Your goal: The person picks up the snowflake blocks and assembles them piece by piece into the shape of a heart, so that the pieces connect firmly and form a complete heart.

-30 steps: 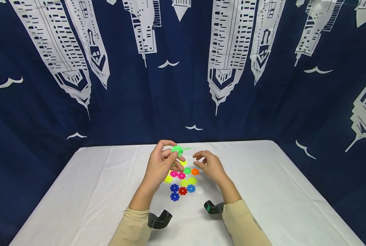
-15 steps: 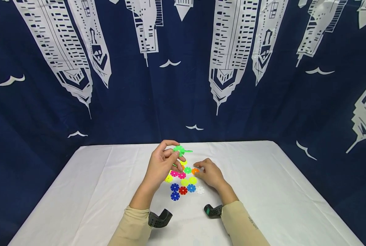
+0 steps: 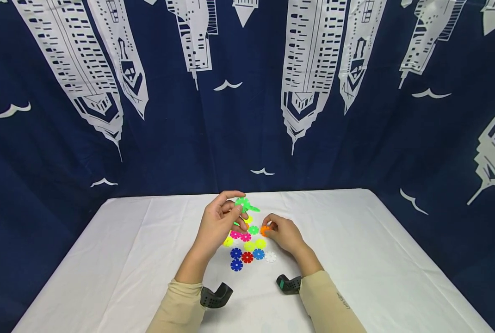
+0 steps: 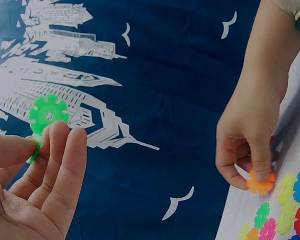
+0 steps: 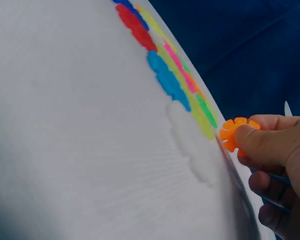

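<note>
- Over the table (image 3: 147, 259), green discs (image 4: 49, 106) are pinched by the left grip (image 3: 222, 218).
- An orange disc (image 5: 229, 133), by the right grip (image 3: 286, 231).
- Pickup seems underway; alignment is likely needed.

Two orange discs (image 3: 265, 231), two navy discs (image 3: 233, 252), two pink discs (image 3: 243, 236), one red disc (image 3: 245, 256), one azure disc (image 3: 256, 253), one white disc (image 3: 270, 259) show (greens (image 3: 243, 201) partly hidden).

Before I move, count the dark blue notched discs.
2: one dark blue notched disc left of the red disc, another on its near side. The left hand may hide more.
</note>
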Tool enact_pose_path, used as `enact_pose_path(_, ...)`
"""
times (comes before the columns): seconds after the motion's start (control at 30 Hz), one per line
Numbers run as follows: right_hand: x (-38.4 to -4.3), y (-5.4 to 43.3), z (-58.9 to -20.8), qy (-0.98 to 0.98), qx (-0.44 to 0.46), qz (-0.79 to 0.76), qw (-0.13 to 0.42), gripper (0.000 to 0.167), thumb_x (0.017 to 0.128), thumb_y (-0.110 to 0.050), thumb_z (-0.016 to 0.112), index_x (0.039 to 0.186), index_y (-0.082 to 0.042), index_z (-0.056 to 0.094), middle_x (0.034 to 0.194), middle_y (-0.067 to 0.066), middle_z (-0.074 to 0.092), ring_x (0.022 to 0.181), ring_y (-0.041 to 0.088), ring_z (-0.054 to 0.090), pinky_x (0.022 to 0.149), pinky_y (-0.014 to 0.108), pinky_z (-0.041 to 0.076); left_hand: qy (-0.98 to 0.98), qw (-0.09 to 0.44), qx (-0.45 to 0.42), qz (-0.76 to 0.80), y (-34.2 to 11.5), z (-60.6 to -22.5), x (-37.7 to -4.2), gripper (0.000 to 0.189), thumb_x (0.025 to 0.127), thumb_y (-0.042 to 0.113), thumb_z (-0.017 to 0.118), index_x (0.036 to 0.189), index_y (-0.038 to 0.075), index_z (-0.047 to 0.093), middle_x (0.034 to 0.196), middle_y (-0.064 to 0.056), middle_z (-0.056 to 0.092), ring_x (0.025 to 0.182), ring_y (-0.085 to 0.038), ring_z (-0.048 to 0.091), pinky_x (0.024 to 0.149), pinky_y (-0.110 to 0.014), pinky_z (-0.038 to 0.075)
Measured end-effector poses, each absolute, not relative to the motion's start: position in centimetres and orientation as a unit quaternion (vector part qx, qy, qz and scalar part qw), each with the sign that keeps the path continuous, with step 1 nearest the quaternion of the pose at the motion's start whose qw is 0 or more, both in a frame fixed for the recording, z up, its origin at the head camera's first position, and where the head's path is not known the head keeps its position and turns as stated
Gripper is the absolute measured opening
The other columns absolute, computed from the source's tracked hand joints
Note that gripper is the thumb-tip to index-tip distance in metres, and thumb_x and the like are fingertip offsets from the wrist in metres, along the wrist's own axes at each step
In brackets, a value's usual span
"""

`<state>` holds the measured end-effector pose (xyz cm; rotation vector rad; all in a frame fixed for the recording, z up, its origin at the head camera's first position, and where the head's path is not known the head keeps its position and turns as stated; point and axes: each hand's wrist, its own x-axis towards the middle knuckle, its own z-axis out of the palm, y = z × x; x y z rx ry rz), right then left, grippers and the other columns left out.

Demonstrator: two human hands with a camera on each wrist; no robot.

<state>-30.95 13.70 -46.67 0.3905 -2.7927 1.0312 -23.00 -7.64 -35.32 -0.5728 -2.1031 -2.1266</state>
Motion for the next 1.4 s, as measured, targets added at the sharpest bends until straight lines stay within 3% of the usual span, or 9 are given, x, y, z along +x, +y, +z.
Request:
enact_pose_path(0.3, -30.7, 13.9, -44.1, -0.886, 0.132, 0.433, 0.099, 0.018, 0.091, -0.008, 0.071, 0.103, -0.013, 0.059, 0.089, 0.004, 0.062, 0.074, 0.015, 0.053, 0.066, 0.023, 0.045, -0.694, 0.038, -0.185, -0.695, -7.6, -35.3, -22.9, 0.031, 0.099, 0.002, 0.055, 0.128, 0.015, 0.056, 0.079, -0.007, 0.064, 0.060, -0.019, 0.064, 0.065, -0.037, 0.062)
enact_pose_path(0.67, -28.8, 13.7, -39.4, -0.811, 0.201, 0.526, 0.161, 0.015, 0.095, -0.006, 0.066, 0.101, -0.006, 0.053, 0.096, 0.013, 0.071, 0.072, 0.019, 0.065, 0.065, 0.024, 0.053, -0.695, 0.034, -0.187, -0.694, -7.3, -35.4, -22.8, 0.023, 0.100, 0.005, 0.055, 0.121, 0.013, 0.058, 0.075, -0.015, 0.059, 0.058, -0.019, 0.061, 0.062, -0.034, 0.061)
enact_pose_path(0.83, -27.5, 13.2, -37.5, -0.771, 0.249, 0.559, 0.176, 0.012, 0.096, -0.005, 0.063, 0.106, -0.004, 0.055, 0.092, 0.017, 0.074, 0.064, 0.019, 0.065, 0.066, 0.029, 0.058, -0.701, 0.029, -0.184, -0.688, -7.1, -35.4, -22.7, 0.022, 0.101, 0.007, 0.055, 0.122, 0.011, 0.059, 0.071, -0.009, 0.055, 0.054, -0.020, 0.060, 0.060, -0.031, 0.060)
enact_pose_path(0.97, -26.4, 12.8, -36.4, -0.745, 0.278, 0.577, 0.187, 0.011, 0.097, -0.003, 0.061, 0.108, -0.003, 0.058, 0.088, 0.018, 0.071, 0.061, 0.017, 0.061, 0.062, 0.024, 0.057, -0.702, 0.024, -0.189, -0.686, -7.0, -35.5, -22.8, 0.022, 0.102, 0.007, 0.053, 0.123, 0.007, 0.056, 0.071, -0.008, 0.055, 0.052, -0.020, 0.060, 0.058, -0.028, 0.058)
enact_pose_path(1.4, -25.3, 12.0, -35.6, -0.729, 0.312, 0.578, 0.191, 0.006, 0.096, 0.002, 0.060, 0.102, 0.000, 0.061, 0.084, 0.019, 0.065, 0.060, 0.015, 0.057, 0.061, 0.022, 0.054, -0.677, -0.004, -0.196, -0.710, -7.0, -35.1, -22.4, 0.021, 0.101, 0.004, 0.053, 0.121, 0.002, 0.052, 0.070, -0.002, 0.058, 0.053, -0.014, 0.060, 0.061, -0.026, 0.059)
